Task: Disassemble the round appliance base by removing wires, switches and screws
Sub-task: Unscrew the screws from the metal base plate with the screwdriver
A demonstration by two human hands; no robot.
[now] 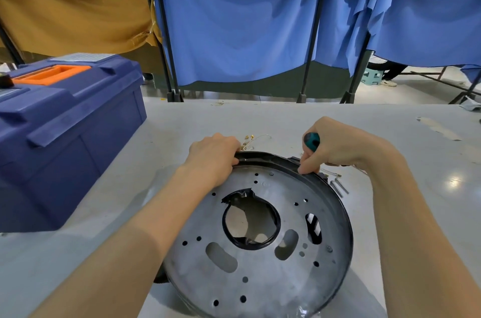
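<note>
The job looks well along. Many screw holes in the metal plate of the round appliance base are empty, loose screws lie on the table just beside the right fingertips, and thin wires with gold terminals sit just beyond the left fingers. No switch is visible. One or two small heads near the rim may be screws not yet removed, and the black plastic ring is not yet separated from the plate.

The base stands tilted, its far edge raised under both hands. The left hand curls its fingers over the far rim, clamped on it. The right hand is wrapped round a teal-handled screwdriver, its fingertips pressing the rim directly below.
</note>
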